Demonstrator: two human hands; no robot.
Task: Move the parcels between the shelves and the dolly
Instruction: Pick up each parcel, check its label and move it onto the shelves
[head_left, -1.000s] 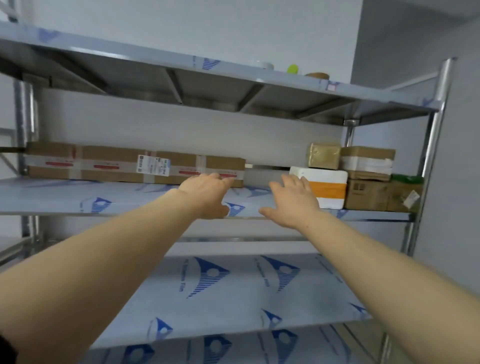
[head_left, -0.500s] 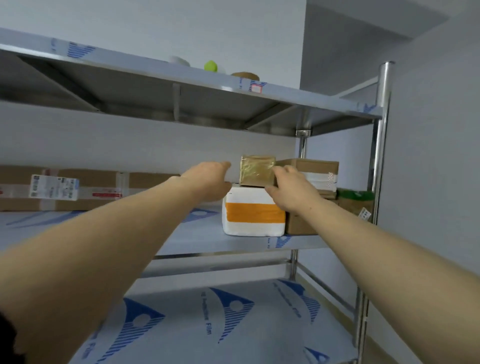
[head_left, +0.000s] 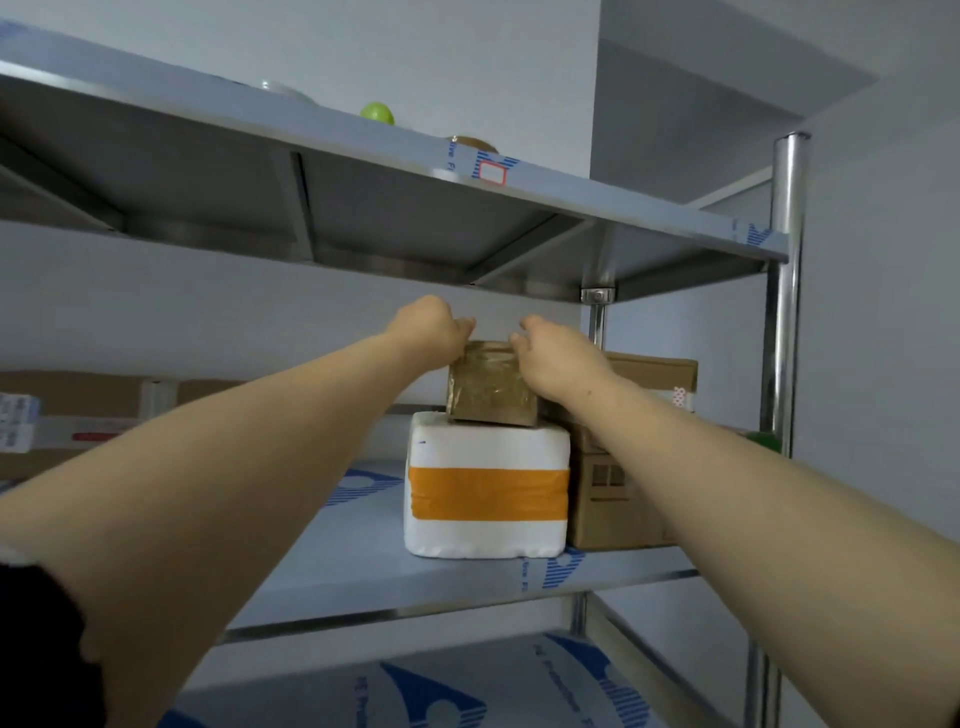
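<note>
Steel shelving against a pale wall, with the middle shelf (head_left: 363, 577) at arm's reach. The small brown parcel (head_left: 491, 387), wrapped in glossy tape, sits on top of the white foam box (head_left: 485, 488) banded in orange. It lies straight ahead of the person, between the two hands. The left hand (head_left: 428, 330) curls its fingers over the parcel's upper left corner; the right hand (head_left: 561, 358) does likewise at the upper right. Both thus clamp the one parcel, and neither is nearer. How far the fingers reach behind it is hidden. Its broad face looks toward the camera, its longer edge apparently running left to right. Cardboard cartons (head_left: 613, 499) stand just beside the foam box on the right, so the likely withdrawal is upward and toward the person.
</note>
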